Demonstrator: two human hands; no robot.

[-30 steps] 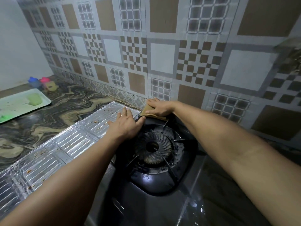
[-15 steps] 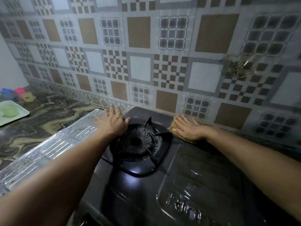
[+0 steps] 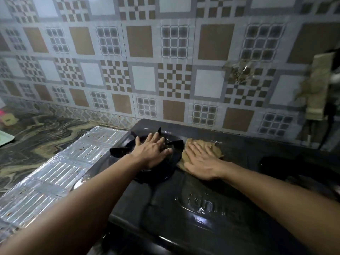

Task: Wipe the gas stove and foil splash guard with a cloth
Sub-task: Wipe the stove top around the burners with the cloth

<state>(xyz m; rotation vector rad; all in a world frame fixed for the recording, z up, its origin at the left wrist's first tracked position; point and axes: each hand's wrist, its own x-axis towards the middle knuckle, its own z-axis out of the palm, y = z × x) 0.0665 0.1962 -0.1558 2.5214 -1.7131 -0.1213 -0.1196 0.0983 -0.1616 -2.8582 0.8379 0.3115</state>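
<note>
- Lying flat on the black glass-topped gas stove (image 3: pixel 193 214), at 3 o'clock of the near burner: tan soft cloth (image 3: pixel 214 147).
- Right hand (image 3: pixel 201 163) presses it, fingers straight, slightly spread.
- Judged limp, light; best held under a flat palm.
- Left hand (image 3: pixel 151 153) rests open-fingered on the black pan support (image 3: pixel 176 144).
- Spattered silver foil splash guard (image 3: pixel 60 172) lies at 9 o'clock.

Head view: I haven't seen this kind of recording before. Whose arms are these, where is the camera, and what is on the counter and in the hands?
No machine here: a person wears one wide-angle camera on the head, looking down at their own two bare arms. The left hand rests flat on the burner grate of a black gas stove. The right hand presses a tan cloth flat on the stove top with straight fingers, beside the burner. Left of the stove a spotted foil splash guard lies on the marbled counter. Patterned wall tiles stand behind.
</note>
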